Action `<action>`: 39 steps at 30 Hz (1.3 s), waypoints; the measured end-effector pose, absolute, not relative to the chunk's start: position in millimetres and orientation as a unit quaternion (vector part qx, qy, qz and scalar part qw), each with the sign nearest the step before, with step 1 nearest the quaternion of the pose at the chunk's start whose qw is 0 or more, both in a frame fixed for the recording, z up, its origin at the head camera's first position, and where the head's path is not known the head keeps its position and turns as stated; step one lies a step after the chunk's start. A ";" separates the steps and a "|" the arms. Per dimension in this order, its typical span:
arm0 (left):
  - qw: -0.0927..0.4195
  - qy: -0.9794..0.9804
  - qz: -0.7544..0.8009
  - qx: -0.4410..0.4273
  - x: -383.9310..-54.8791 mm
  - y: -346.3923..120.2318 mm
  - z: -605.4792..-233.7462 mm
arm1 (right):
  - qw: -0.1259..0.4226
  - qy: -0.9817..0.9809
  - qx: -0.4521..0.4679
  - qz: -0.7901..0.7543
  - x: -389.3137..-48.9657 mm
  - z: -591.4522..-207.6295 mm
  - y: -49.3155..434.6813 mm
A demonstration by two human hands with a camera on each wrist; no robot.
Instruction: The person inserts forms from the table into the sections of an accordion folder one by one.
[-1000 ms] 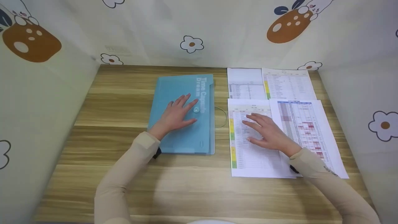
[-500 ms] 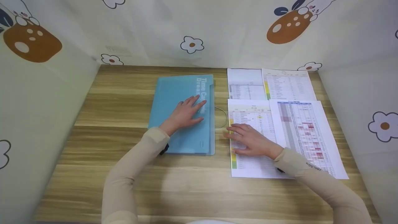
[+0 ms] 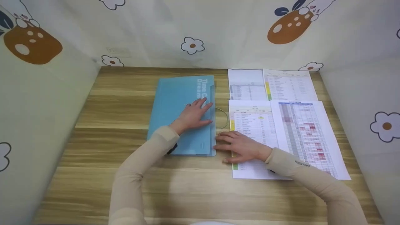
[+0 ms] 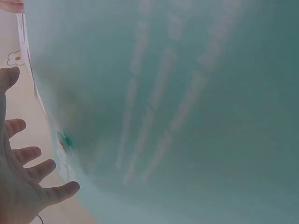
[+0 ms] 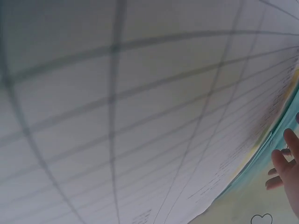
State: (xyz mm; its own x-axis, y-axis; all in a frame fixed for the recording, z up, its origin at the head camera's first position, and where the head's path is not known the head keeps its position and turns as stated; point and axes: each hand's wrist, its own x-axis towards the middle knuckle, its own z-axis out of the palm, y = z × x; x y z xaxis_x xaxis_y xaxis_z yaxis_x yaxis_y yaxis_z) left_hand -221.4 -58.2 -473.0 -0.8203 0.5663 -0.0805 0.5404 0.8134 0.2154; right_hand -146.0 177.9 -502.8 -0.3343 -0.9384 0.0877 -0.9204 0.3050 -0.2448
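Over blue "Time" folder [image 3: 177, 102], printed sheets [image 3: 282, 131] | left, right hands [image 3: 195, 115] [image 3: 242, 147] respectively | spread wide

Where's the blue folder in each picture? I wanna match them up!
Head: the blue folder is near the middle, partly covered by the left hand.
Left wrist: the folder fills most of the picture.
Right wrist: the folder is a thin curved strip near the right edge.
Shared landmark: the pale printed backdrop.
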 end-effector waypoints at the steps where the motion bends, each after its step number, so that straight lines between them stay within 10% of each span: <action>1: 0.074 0.951 0.091 0.287 -222.2 -56.8 -474.9 | 0.038 0.807 -0.577 -0.122 -145.8 -503.3 176.9; 39: 0.060 0.964 0.068 0.249 -227.4 -38.4 -492.1 | 0.067 0.808 -0.576 -0.105 -144.9 -505.2 175.1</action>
State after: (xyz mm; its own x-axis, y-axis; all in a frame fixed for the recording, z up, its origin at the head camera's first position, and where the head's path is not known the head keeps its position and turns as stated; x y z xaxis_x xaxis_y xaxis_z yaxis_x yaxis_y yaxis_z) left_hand -227.4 -38.4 -492.1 -0.8689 0.4880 -0.0826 0.4715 0.8670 0.1614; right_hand -144.9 175.1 -505.2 -0.3272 -0.9449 0.0123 -0.9169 0.3143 -0.2461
